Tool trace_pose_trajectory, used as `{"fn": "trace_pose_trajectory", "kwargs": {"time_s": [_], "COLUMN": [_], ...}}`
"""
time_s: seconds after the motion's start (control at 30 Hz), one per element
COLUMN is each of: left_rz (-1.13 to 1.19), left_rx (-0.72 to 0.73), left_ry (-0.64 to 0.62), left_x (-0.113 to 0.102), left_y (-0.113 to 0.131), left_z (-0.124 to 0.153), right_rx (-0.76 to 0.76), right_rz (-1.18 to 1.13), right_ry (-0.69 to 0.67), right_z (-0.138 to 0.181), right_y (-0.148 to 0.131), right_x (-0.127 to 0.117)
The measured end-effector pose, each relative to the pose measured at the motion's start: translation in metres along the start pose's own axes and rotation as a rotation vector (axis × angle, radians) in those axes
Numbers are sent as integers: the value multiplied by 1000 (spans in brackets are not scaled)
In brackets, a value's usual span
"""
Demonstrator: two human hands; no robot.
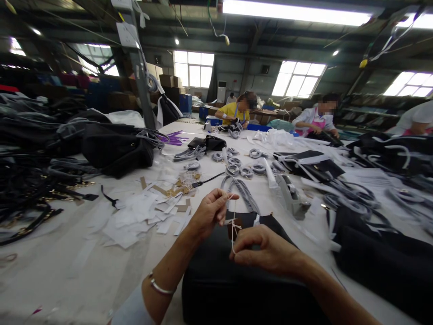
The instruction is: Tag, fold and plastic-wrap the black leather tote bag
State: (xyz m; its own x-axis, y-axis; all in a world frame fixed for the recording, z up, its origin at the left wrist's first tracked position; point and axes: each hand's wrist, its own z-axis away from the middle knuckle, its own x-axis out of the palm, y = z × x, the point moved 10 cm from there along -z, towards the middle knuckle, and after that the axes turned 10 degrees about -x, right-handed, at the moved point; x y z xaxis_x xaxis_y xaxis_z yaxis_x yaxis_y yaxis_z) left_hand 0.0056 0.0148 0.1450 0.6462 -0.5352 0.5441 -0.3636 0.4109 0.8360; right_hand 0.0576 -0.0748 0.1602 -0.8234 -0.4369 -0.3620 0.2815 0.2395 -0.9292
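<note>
A black bag (216, 275) lies on the white table (67, 266) right in front of me. Above it my left hand (209, 213) pinches one end of a thin white string (233, 221). My right hand (262, 252) is closed on the lower end of the same string, close to a small brown tag (234, 229) that hangs on it. The string runs taut between the two hands. A silver bangle (160, 287) circles my left wrist.
Loose white paper slips and brown tags (145, 212) lie left of my hands. Wrapped grey straps (237, 164) lie beyond; black bags are piled left (115, 146) and right (382, 253). Three people work at the far end of the table.
</note>
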Motion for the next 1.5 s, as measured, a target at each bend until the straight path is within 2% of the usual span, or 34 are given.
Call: {"fn": "trace_pose_trajectory", "kwargs": {"time_s": [0.13,0.23,0.5,0.6,0.67,0.77,0.83,0.97,1.03,1.07,1.13,1.23,1.3,1.4,1.5], "left_rz": [64,95,122,68,-15,-136,-146,-15,42,64,106,178,211,221,228], "left_rx": [0,13,8,10,-1,-57,-91,-78,-63,-58,-63,-79,-86,-63,20], "left_ry": [72,126,159,125,67,-94,-178,-202,-221,-242,-290,-348,-383,-396,-333], "left_x": [-20,-32,-46,-38,-25,4,18,21,21,23,30,43,49,47,27], "left_y": [4,4,0,1,-1,-9,-12,-1,7,9,12,15,18,28,40], "left_z": [2,3,10,13,15,18,20,22,22,23,24,25,27,31,33], "right_rx": [-71,-125,-196,-178,-149,-144,-184,-230,-174,-133,-83,-109,-112,-45,0], "right_rz": [18,-59,-233,-189,-135,-58,22,257,273,256,217,145,80,18,11], "right_ry": [-62,-40,349,428,402,316,331,618,682,636,448,155,30,7,98], "right_z": [15,25,47,44,34,17,10,19,22,18,6,-9,-15,-17,-15], "right_y": [-19,-29,-18,-14,-15,-24,-34,-47,-39,-31,-18,-8,-3,8,17], "right_x": [-7,-21,-71,-75,-67,-46,-41,-70,-82,-81,-64,-21,5,17,4]}}
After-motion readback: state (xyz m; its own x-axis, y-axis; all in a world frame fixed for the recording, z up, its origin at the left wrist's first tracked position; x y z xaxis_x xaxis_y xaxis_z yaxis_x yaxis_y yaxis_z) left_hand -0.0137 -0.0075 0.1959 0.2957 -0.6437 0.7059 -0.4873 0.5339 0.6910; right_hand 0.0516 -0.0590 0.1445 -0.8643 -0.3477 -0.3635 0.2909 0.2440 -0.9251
